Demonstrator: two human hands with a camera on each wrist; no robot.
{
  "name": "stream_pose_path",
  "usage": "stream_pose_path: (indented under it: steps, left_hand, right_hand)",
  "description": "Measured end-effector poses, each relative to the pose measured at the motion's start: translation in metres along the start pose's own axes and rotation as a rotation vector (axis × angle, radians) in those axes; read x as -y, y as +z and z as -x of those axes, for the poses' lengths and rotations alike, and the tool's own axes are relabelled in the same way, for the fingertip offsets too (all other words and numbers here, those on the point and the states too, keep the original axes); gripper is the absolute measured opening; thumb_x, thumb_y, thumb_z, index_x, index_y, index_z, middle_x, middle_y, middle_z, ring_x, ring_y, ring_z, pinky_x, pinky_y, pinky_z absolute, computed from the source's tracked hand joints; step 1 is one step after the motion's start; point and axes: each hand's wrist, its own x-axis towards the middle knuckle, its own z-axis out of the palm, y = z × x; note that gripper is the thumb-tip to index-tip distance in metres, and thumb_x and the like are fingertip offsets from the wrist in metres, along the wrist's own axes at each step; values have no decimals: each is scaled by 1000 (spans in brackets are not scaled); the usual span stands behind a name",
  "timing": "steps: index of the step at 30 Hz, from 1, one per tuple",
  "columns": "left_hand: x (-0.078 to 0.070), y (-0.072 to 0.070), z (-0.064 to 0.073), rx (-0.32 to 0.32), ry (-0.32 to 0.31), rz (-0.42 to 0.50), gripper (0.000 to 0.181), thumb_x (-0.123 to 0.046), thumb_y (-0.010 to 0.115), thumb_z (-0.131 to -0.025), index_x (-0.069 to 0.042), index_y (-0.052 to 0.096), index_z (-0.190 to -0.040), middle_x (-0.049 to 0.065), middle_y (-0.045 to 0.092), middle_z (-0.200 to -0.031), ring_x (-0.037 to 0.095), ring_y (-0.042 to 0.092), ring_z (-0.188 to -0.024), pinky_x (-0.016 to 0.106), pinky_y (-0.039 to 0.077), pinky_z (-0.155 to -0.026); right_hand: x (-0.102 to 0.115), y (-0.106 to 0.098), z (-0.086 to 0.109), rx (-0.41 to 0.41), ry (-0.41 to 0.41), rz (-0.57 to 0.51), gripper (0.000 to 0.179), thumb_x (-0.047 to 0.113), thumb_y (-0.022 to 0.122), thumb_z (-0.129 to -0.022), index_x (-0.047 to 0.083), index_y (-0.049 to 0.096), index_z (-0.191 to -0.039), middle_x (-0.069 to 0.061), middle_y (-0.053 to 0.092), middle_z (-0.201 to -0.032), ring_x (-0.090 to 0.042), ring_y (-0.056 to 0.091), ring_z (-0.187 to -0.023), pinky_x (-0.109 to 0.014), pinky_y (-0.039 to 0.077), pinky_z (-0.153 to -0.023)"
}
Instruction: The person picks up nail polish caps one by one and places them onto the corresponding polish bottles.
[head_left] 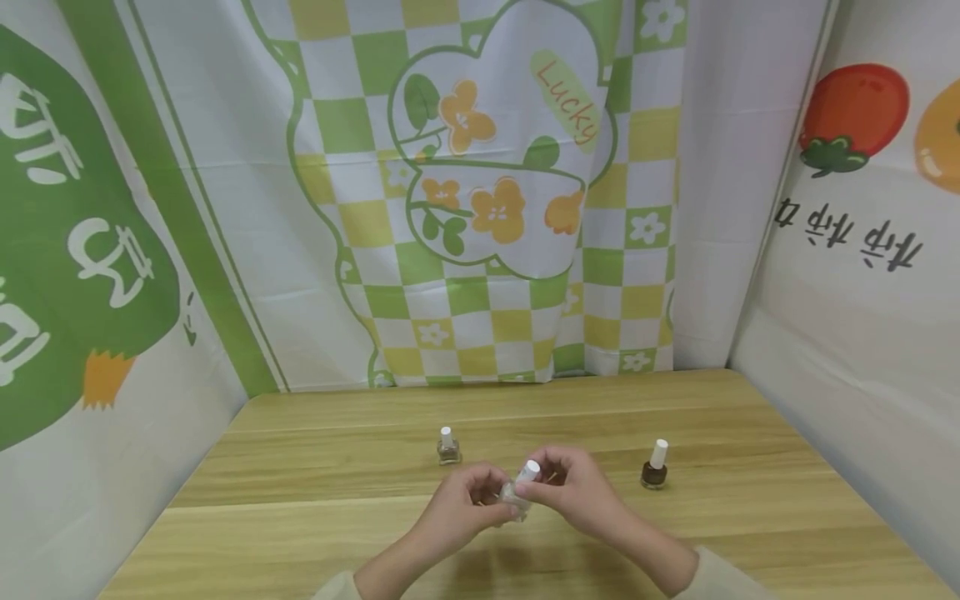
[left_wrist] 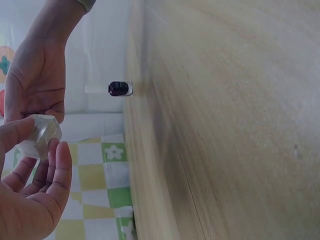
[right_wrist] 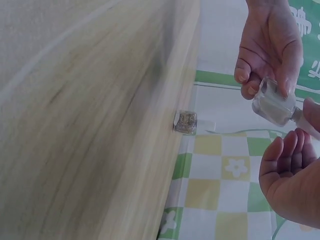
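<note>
A clear glass nail polish bottle (right_wrist: 274, 106) with whitish contents is held tilted above the table between both hands. My left hand (head_left: 467, 502) grips its glass body between thumb and fingers. Its white cap (head_left: 529, 470) is pinched by the thumb and fingers of my right hand (head_left: 573, 487). In the right wrist view a narrow neck shows between cap and glass. To the right stands a dark nail polish bottle (head_left: 654, 475) with a tall white cap. Behind my left hand is a glittery nail polish bottle (head_left: 448, 451), upright and white-capped.
The wooden table (head_left: 337, 450) reaches back to a checked green and yellow curtain (head_left: 480, 333). Printed white cloths hang along its left and right sides. The two standing bottles are set apart, one on each side of my hands.
</note>
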Motion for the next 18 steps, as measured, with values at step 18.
stream_pose_path:
  steps: [18]
  left_hand:
    - [-3,0,1,1,10,12,20,-10,75,-84,-2,66,-101,3,68,-91,14,62,-75,24,53,-64]
  right_hand:
    - [-3,0,-1,-7,36,-25,25,18,78,-83,2,64,-97,-6,63,-87,-18,59,-75,-26,53,-63]
